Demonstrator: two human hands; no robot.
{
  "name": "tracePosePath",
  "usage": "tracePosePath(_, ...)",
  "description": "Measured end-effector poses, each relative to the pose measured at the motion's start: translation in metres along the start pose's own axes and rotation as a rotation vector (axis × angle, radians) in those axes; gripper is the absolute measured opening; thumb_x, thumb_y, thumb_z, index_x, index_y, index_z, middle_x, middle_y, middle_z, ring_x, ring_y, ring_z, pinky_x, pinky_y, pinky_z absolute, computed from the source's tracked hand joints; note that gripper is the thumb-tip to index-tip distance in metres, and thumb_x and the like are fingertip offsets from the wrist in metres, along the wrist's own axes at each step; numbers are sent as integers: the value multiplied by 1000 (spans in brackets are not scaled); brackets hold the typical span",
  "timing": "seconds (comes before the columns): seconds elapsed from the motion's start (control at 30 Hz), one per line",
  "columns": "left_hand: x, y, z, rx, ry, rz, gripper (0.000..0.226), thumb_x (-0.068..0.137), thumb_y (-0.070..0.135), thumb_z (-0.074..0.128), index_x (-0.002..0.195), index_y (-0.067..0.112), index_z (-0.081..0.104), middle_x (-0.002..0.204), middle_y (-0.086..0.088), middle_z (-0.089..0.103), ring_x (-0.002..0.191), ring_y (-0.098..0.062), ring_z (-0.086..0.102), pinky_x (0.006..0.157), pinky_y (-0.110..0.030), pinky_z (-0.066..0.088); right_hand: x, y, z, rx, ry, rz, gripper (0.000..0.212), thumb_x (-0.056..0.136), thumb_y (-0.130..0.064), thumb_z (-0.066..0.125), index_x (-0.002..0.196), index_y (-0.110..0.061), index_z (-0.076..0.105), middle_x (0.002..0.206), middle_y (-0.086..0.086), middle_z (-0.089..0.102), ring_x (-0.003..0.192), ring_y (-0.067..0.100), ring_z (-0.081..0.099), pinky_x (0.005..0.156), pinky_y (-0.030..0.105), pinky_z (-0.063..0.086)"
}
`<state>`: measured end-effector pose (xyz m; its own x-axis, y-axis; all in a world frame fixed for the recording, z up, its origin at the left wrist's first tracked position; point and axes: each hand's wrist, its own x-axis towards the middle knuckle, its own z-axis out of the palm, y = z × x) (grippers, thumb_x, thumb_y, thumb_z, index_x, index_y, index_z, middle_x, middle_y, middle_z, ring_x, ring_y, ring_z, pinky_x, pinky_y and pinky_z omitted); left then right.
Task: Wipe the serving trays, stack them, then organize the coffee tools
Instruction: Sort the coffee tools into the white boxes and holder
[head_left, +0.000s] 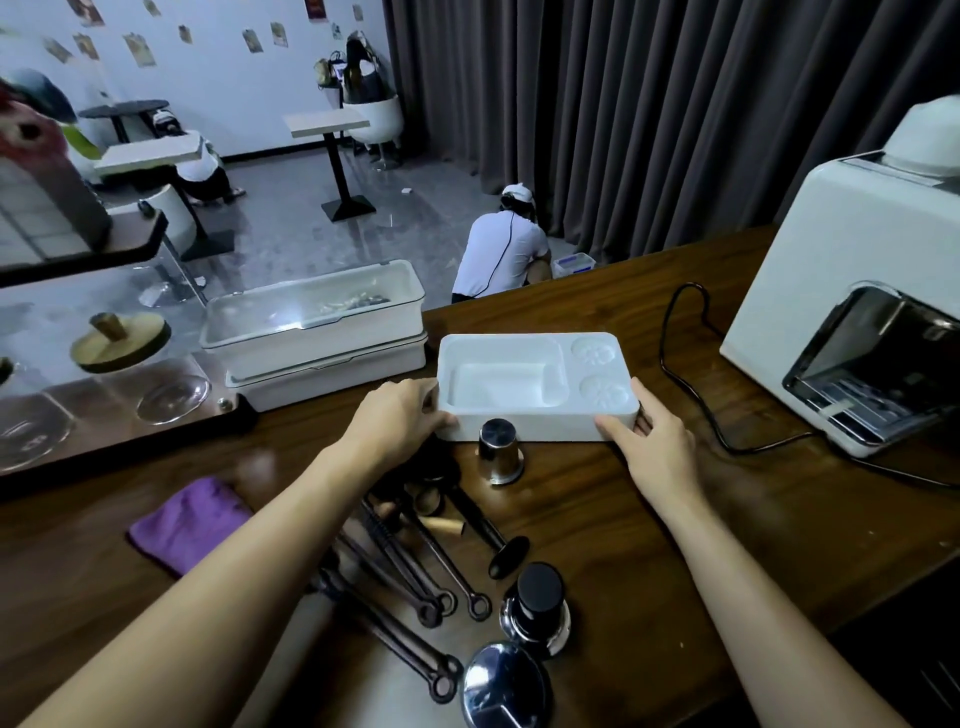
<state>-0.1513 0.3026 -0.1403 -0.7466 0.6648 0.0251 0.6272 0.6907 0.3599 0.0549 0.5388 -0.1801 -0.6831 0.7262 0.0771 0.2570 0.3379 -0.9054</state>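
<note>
Surface: dark wood tabletop (649, 519) across the near field. Room beyond: grey floor, dark curtain (623, 104) at 1 o'clock, one person (501, 254) crouched on the floor at 12 o'clock with their back to the camera.

On the tabletop:
- white machine (852, 291) at 3 o'clock, with a black cable (691, 374) looping beside it
- two stacked white lidded boxes (317, 332) at 10 o'clock
- purple cloth (189, 522) at 8 o'clock
- dark long-handled tools (415, 561) fanned out at 6 o'clock, a tamper (537, 603) just beside them

White tray (535, 384): centre of view, compartments facing up. Left hand (400, 415) is at the tray's 8 o'clock corner, its fingers (431, 402) curled against the left wall, grasping. Right hand (657, 447) is at the 4 o'clock corner, thumb along the front wall and the other fingers wrapped round the right wall, grasping. A steel cup (500, 451) stands at the tray's 6 o'clock, between the two hands; contact with the tray cannot be told.
</note>
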Motion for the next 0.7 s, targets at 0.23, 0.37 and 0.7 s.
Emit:
tracePosePath(0.23,-20,-5,-2,34,4,-1,37,82,55,67,105,26,68,96,3,74,92,-27,66,78,-40,53,-21,4,4,25,15,6,70,91,-27,73,153,-25,41,145,-1,56,131,17,55,101,34,51)
tracePosePath(0.37,-29,-2,-2,26,23,6,34,86,54,66,104,26,66,91,4,71,87,-26,65,71,-38,50,-27,7,7,31,23,7,71,91,-35,71,154,-32,37,145,-2,56,130,19,56,101,45,53)
tracePosePath(0.7,-44,3,0,20,160,88,36,99,38,59,128,18,67,129,-4,70,132,-30,52,110,-39,38,-29,11,12,-53,56,-5,73,93,-44,66,155,-33,31,149,2,52,132,24,53,101,53,52)
